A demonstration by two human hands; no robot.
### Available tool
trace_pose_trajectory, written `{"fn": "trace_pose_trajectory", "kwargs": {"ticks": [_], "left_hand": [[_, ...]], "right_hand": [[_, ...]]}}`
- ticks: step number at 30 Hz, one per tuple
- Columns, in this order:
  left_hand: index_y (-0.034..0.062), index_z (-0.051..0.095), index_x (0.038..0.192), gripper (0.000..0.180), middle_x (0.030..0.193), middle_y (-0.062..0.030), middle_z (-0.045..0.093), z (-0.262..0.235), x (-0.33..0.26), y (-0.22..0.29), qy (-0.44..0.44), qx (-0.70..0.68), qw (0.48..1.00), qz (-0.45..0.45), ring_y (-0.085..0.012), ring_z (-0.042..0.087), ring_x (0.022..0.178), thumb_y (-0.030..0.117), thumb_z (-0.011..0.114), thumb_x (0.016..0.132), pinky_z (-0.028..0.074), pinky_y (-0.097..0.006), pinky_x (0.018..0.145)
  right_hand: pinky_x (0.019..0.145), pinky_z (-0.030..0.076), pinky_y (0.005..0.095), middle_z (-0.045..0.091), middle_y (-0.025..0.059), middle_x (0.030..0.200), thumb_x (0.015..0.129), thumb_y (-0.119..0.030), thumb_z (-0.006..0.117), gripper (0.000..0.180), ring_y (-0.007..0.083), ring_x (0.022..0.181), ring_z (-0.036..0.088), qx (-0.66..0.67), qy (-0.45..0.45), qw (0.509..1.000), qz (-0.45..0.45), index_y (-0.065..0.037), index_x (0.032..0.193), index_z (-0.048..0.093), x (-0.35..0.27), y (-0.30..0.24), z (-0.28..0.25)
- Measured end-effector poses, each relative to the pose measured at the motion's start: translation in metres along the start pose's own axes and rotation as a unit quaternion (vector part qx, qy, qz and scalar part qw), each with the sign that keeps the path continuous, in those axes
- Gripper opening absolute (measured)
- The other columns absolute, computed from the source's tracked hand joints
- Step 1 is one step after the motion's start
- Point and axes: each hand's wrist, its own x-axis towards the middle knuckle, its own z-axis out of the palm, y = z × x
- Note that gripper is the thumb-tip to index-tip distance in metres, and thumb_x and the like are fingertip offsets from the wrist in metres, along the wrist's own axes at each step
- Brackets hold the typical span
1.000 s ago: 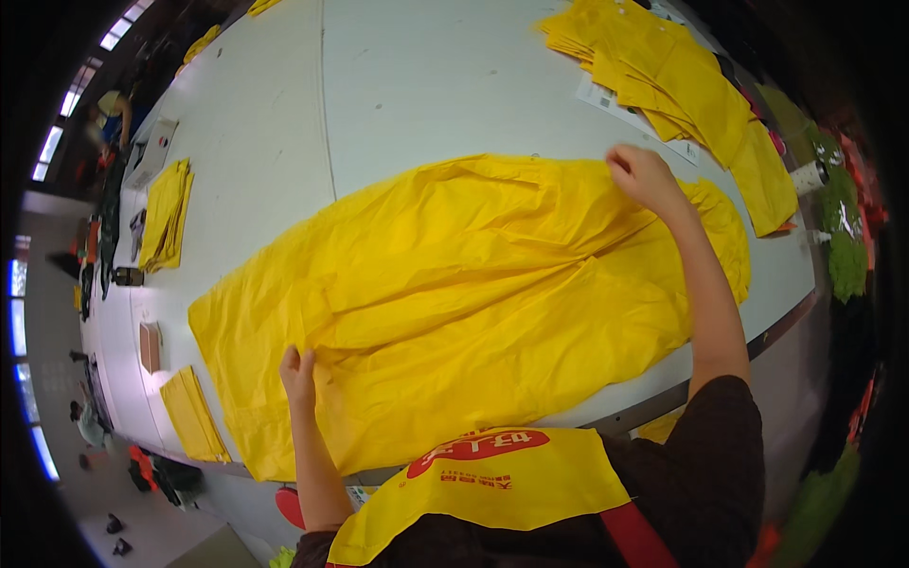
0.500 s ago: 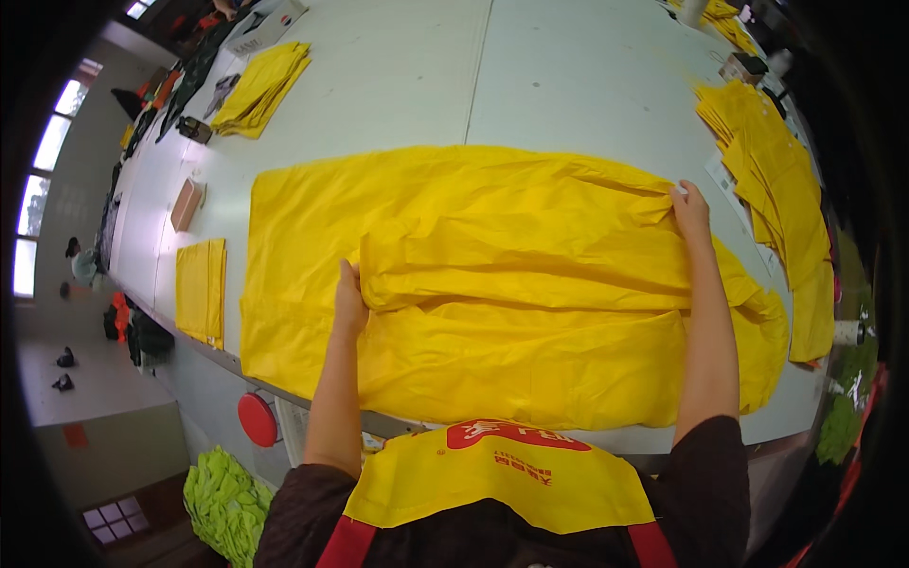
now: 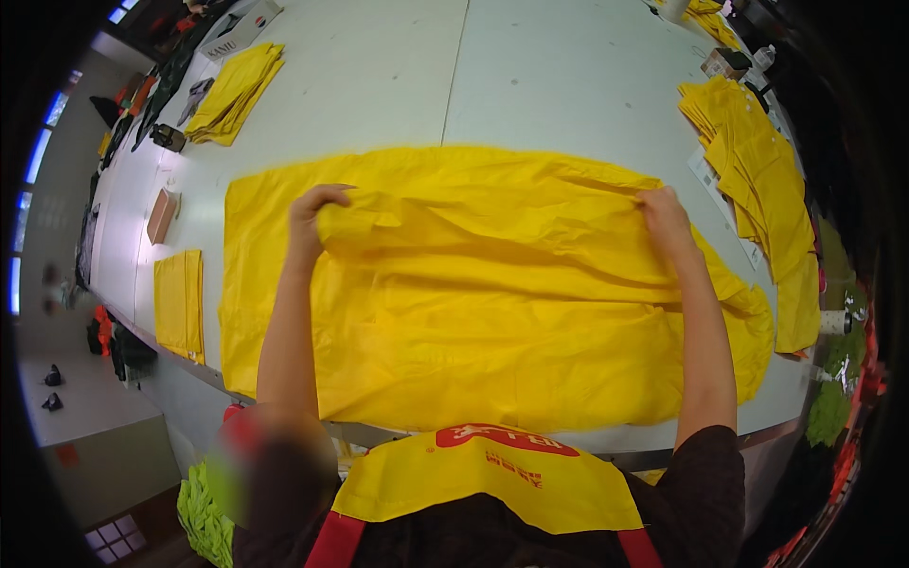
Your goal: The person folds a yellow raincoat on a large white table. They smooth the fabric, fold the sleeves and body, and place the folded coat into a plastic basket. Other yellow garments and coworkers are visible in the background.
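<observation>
Yellow apron with a red print and red straps is sitting closest, over a dark top; left shoulder area is showing blurred, lime-green cloth is bunching below it. Ahead, large yellow fabric is lying across the near side of the table, spread wide, wrinkled, with folds running left to right. Left hand is pinching a raised fold toward the fabric's left end, fingers curling closed on it; fingertip detail is partly hidden. Right hand is gripping the same fold near the right end, thumb and fingers closed on the cloth. Both forearms are crossing over the fabric. Left of it, a folded yellow bundle is lying at the table edge, a small tan box standing just beyond. Right side, a yellow stack is fanning out, partly covering a white sheet. Farther left, another yellow stack is lying near a white carton. Far right, a clear bottle is standing beside a small brown box.
</observation>
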Motion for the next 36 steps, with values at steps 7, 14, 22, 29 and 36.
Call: {"fn": "trace_pose_trajectory", "kwargs": {"ticks": [7,14,22,29,36], "left_hand": [[0.0016,0.053,0.112,0.039,0.129,-0.0142,0.045,0.003,-0.017,-0.071,0.032,0.079,0.996,-0.013,-0.0216,0.045,0.117,-0.011,0.038,0.078,0.04,-0.028,0.089],[-0.0052,0.051,0.115,0.048,0.109,-0.0091,0.056,0.035,-0.045,-0.075,0.226,-0.08,0.962,-0.129,-0.0131,0.049,0.1,0.037,0.04,0.093,0.036,-0.026,0.09],[-0.0026,0.052,0.105,0.024,0.082,-0.009,0.061,0.05,-0.009,-0.008,0.082,0.241,0.953,-0.163,-0.0146,0.057,0.071,0.011,0.052,0.085,0.044,-0.026,0.064],[0.0003,0.058,0.098,0.02,0.079,-0.0102,0.062,0.03,0.003,-0.112,0.102,0.283,0.909,-0.289,-0.0171,0.058,0.068,0.01,0.054,0.081,0.045,-0.029,0.062],[0.0065,0.05,0.12,0.048,0.115,-0.0154,0.054,-0.014,0.068,-0.08,0.068,0.17,0.976,-0.118,-0.0277,0.05,0.11,0.021,0.058,0.075,0.041,-0.033,0.091]], "right_hand": [[0.093,0.038,0.0364,0.047,0.0178,0.12,0.081,-0.002,0.052,0.032,0.0349,0.114,0.041,0.056,0.141,0.987,0.044,-0.003,0.114,0.051,0.014,0.009,0.055],[0.099,0.024,0.0561,0.024,0.0178,0.141,0.084,-0.029,0.056,0.052,0.0397,0.129,0.021,-0.018,0.185,0.982,0.025,-0.01,0.13,0.041,0.009,-0.061,0.043],[0.096,0.019,0.0641,0.022,0.0123,0.144,0.086,-0.047,0.046,0.061,0.0352,0.133,0.016,-0.095,0.068,0.988,0.096,-0.014,0.136,0.033,0.028,-0.059,0.079],[0.1,0.018,0.0582,0.023,0.0073,0.145,0.086,-0.044,0.047,0.062,0.0279,0.133,0.019,-0.089,-0.033,0.992,0.085,-0.016,0.138,0.028,0.042,-0.049,0.069],[0.103,0.02,0.0512,0.028,0.0097,0.142,0.075,-0.023,0.063,0.07,0.0237,0.131,0.025,-0.139,-0.057,0.986,0.073,-0.014,0.136,0.03,0.065,-0.018,0.017]]}}
